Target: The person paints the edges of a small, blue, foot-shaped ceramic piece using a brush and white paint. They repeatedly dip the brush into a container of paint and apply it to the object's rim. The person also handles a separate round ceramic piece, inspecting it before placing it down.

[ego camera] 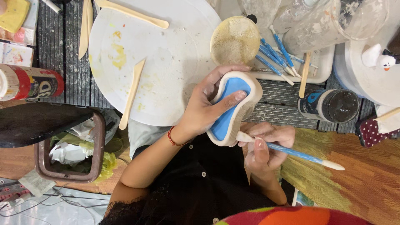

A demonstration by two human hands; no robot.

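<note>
A person's left hand (206,108) grips a blue-glazed clay dish (233,109) above the lap, while the right hand (264,146) pinches a blue-handled brush (291,152) against its rim. Nearby, a round cup (235,41) holds frothy tan liquid and a white tray (321,68) holds more brushes.

A dark slatted tabletop (75,62) is seen from above, bordered below by a wooden floor (366,175). A brown waste bin (98,137) is placed under its left edge.

A red, black and cream labelled can (29,82) lies far left; a blue-labelled dark jar (329,104) lies right.
</note>
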